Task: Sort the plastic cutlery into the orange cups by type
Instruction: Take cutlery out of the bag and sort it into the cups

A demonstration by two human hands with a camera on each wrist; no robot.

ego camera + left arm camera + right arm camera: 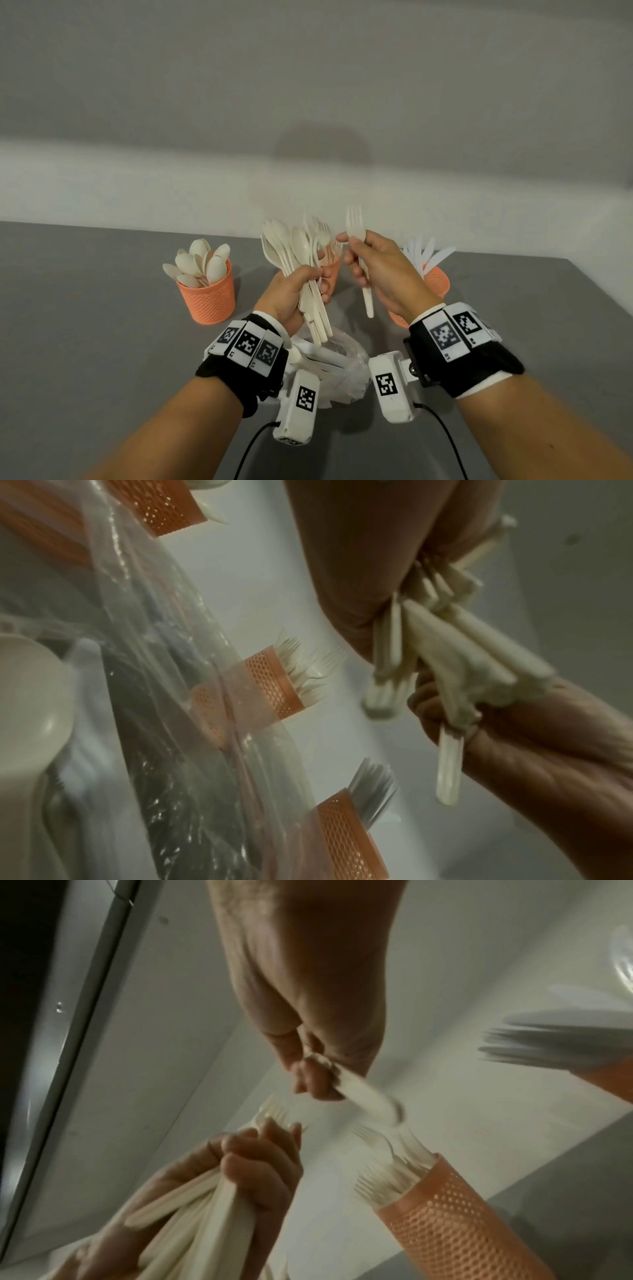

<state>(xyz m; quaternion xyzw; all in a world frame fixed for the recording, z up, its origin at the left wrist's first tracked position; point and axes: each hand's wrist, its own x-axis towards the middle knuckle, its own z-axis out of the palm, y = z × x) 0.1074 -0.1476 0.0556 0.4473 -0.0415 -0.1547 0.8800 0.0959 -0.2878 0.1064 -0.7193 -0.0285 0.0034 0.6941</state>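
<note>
My left hand (308, 279) grips a bundle of white spoons and forks (294, 246) by the handles, heads up, above the table. Beside it my right hand (354, 255) pinches a single fork (356, 222) upright, its handle (366, 1093) hanging below the fingers. Three orange mesh cups stand behind. The left cup (209, 298) holds spoons. The middle cup (335, 270), mostly hidden by my hands, holds forks (387, 1172). The right cup (437, 279) holds knives. The left wrist view shows the bundle's handles (462, 642) in my palm.
A clear plastic bag (342, 356) with more white cutlery lies on the grey table (102, 325) under my wrists. A pale wall rises just behind the cups. The table's right edge runs close to the knife cup.
</note>
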